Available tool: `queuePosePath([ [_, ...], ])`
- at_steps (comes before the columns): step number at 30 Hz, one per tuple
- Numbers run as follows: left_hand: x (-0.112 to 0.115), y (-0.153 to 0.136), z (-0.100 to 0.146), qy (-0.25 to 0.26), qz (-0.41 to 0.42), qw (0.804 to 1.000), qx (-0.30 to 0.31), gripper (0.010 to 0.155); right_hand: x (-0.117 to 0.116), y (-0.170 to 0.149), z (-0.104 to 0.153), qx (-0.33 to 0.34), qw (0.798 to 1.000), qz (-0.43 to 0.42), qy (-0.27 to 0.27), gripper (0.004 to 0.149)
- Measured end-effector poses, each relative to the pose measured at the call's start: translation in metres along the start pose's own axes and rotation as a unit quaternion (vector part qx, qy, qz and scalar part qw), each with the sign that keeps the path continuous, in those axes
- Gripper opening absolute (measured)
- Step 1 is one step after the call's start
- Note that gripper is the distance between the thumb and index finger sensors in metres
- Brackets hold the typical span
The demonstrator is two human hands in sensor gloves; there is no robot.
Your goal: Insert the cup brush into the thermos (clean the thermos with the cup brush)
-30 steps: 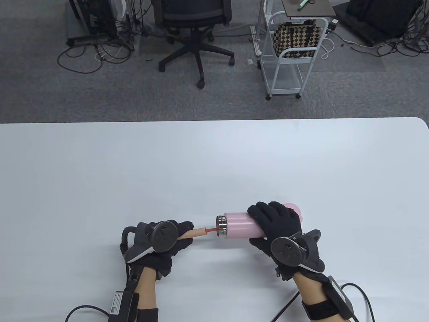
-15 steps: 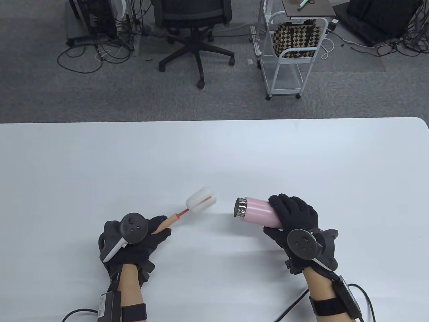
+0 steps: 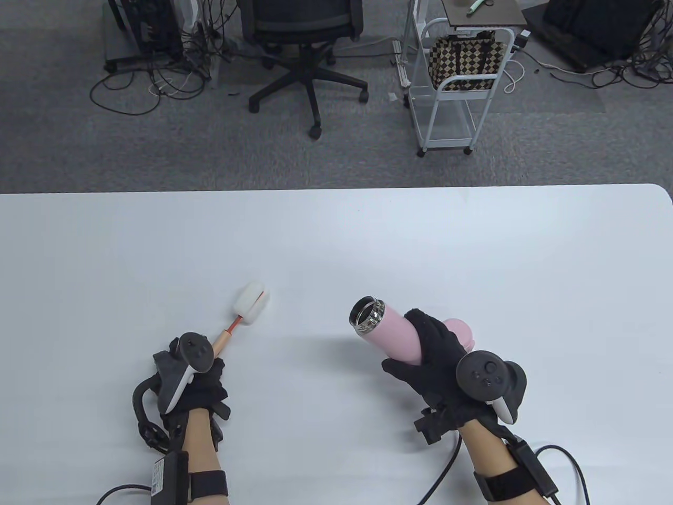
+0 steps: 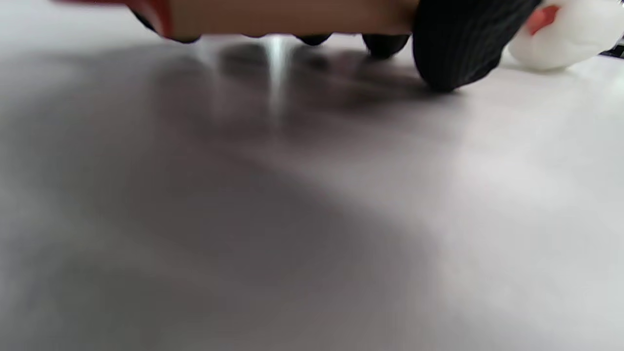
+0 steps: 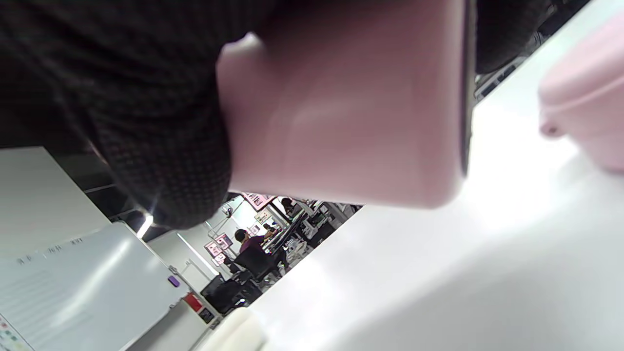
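My left hand [image 3: 207, 360] grips the wooden handle [image 3: 223, 340] of the cup brush low over the table. Its white sponge head [image 3: 251, 302] points up and to the right, away from the thermos. In the left wrist view the handle [image 4: 292, 14] runs along the top edge, with my gloved fingers [image 4: 453, 48] around it and the sponge [image 4: 570, 36] at the top right. My right hand [image 3: 420, 350] grips the pink thermos [image 3: 391, 334] around its body. Its open steel mouth [image 3: 366, 314] is tilted up and to the left. The thermos body [image 5: 341, 112] fills the right wrist view.
The pink lid [image 3: 464, 332] lies on the white table [image 3: 336, 236] just behind my right hand, and it also shows in the right wrist view [image 5: 590, 107]. An office chair [image 3: 305, 31] and a white cart [image 3: 457, 79] stand on the floor beyond the table's far edge.
The brush has come out of the thermos. My left hand has carried it left and lowered it toward the table. My right hand has turned the thermos so that its mouth tilts upward.
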State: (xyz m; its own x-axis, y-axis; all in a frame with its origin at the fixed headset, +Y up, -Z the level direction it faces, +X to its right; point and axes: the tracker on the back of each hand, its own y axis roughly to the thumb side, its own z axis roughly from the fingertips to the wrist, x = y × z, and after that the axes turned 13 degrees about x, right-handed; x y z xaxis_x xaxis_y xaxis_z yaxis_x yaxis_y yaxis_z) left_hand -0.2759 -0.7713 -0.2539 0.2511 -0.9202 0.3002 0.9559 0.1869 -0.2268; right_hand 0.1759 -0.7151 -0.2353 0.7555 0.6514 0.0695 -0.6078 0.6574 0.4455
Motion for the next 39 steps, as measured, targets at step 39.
queuePosePath([
  [39, 0.031, 0.168, 0.052, -0.035, 0.501, 0.759, 0.414, 0.074, -0.064, 0.021, 0.007, -0.007, 0.952, -0.297, 0.077, 0.049],
])
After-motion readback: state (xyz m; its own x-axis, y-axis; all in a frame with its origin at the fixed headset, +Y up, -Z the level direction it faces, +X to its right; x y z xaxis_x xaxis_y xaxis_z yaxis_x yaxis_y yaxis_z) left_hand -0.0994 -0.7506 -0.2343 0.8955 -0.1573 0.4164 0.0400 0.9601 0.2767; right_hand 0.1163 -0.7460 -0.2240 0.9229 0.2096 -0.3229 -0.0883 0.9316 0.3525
